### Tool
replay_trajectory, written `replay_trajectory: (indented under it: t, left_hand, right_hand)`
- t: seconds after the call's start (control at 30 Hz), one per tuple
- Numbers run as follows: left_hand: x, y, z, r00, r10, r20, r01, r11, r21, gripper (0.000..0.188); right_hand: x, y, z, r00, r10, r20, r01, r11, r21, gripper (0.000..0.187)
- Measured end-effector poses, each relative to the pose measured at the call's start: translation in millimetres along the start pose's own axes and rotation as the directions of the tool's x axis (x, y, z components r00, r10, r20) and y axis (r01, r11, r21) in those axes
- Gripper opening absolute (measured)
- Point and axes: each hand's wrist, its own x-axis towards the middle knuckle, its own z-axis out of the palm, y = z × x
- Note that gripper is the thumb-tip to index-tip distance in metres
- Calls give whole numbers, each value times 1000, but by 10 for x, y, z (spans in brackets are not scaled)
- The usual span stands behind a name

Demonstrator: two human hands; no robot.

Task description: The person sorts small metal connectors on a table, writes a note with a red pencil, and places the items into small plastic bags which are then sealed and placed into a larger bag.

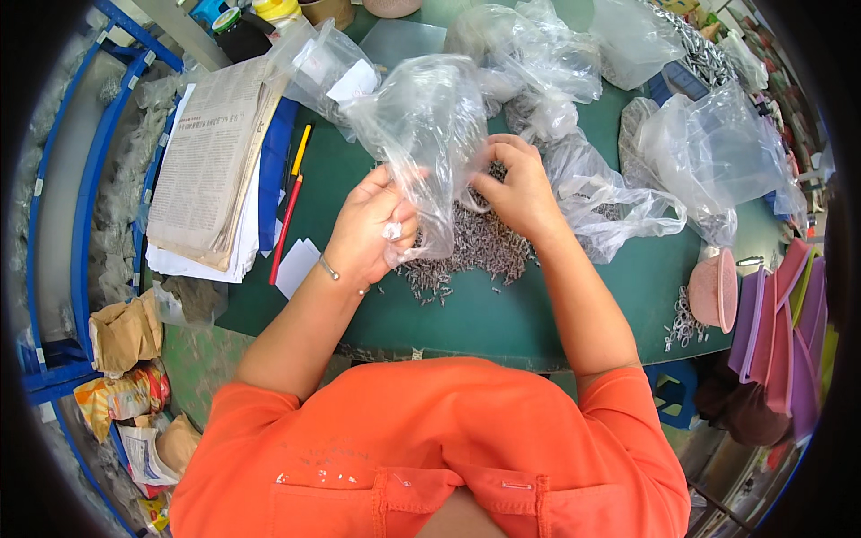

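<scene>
At the far left, blue shelf rails (pixel 90 170) were seen, with crumpled paper bags (pixel 126 334) lying below them. A stack of newspapers (pixel 211 157) was laid on the left part of the green table (pixel 502 318), and a red pencil (pixel 285 229) and a yellow pen (pixel 301 149) were placed just beside it. A white paper slip (pixel 297 266) lay near the left wrist.

The left hand (pixel 368 235) was closed on the lower edge of a clear plastic bag (pixel 421 134), the film being pinched between thumb and fingers. The bag was held upright above a pile of small grey metal parts (pixel 475 247), which was spread on the table between both hands. The right hand (pixel 518 188) was clenched on the opposite side of the same bag, at its right edge.

The view of the table behind the hands was blocked by the held bag. Further clear bags (pixel 708 143) were heaped to the right, some containing metal parts. A pink bowl (pixel 715 289) was stood near the right table edge, with loose metal rings (pixel 683 323) just beside it. Purple and pink flat sheets (pixel 789 332) were stacked at the far right.
</scene>
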Motion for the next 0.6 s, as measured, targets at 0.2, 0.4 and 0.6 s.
replay_trajectory:
  t: [0.2,0.4,0.6]
  left_hand:
    - [69,70,-292,998,62,10,-60,989,-137,16]
    - [6,11,-31,992,34,-120,-29,999,45,34]
    - [-29,-136,10,899,393,192,-419,648,636,37]
  right_hand:
    - [124,-123,-181,827,490,276,-282,-63,957,5]
    - [66,-167,-355,884,258,389,-221,-502,836,19]
    - [-143,-292,-379,957,159,243,-261,106,959,26]
